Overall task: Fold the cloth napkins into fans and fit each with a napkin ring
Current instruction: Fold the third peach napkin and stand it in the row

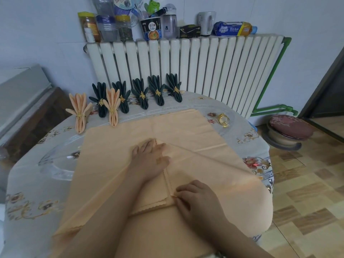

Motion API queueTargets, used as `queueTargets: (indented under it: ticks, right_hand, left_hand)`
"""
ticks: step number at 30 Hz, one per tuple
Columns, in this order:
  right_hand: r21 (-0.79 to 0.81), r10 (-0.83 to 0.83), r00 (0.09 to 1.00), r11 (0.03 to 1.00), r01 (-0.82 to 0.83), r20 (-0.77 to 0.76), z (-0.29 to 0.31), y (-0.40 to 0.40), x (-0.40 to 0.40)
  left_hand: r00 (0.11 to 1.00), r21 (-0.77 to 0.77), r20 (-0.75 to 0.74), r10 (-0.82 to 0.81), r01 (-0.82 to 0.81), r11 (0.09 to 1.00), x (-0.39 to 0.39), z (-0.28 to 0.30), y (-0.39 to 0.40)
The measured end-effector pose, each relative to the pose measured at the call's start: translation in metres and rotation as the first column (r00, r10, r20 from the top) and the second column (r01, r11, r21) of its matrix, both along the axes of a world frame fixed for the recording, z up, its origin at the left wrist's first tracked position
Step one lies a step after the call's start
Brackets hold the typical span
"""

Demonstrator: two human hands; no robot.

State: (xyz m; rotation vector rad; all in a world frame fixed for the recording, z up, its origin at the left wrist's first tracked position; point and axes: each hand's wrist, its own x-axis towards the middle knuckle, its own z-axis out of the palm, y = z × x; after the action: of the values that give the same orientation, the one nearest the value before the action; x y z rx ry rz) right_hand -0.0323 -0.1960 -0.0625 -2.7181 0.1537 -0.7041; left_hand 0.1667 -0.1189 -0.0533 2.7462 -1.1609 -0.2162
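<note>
fold: peach napkin (186,131), frame centre | left hand (150,161) flat, pressing pleats | right hand (195,200) pinching fold edge | keep pleats even, crease firmly

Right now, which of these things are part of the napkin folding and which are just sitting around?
Job: peach napkin under left hand and right hand; gold rings; finished fans.
Lying about: jars, noodle cup, kettle on the radiator.

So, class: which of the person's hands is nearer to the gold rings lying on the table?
Left. The left hand presses flat on the napkin, below and left of the rings. The right hand pinches the fold, closer to the person and farther from them.
</note>
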Motion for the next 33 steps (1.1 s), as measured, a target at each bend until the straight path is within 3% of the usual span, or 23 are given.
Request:
queueTargets:
  ticks: [6,20,28,30,33]
  right_hand:
    - [-0.034,-0.093,0.995,0.995,0.094,0.031,0.001,0.001,-0.002]
    - [-0.071,0.028,0.992,0.997,-0.02,0.119,-0.002,0.006,-0.005]
    - [-0.131,0.187,0.981,0.973,-0.191,-0.047,0.0,0.01,-0.005]
    - [-0.162,0.197,0.979,0.966,-0.203,-0.05,0.0,0.009,-0.003]
    - [-0.189,0.179,0.982,0.964,-0.186,-0.055,0.001,0.011,-0.002]
  left_hand:
    - [1.0,0.006,-0.018,0.011,-0.011,1.0,-0.001,0.002,0.0]
    - [1.0,-0.006,-0.019,0.012,-0.012,1.0,-0.001,0.001,-0.002]
    - [1.0,-0.038,-0.019,0.021,-0.022,0.999,-0.001,-0.004,0.0]
    - [0.999,-0.102,-0.026,0.025,-0.028,0.994,0.001,-0.005,-0.001]
    - [0.997,-0.348,-0.074,0.027,-0.051,0.936,0.002,-0.005,0.003]
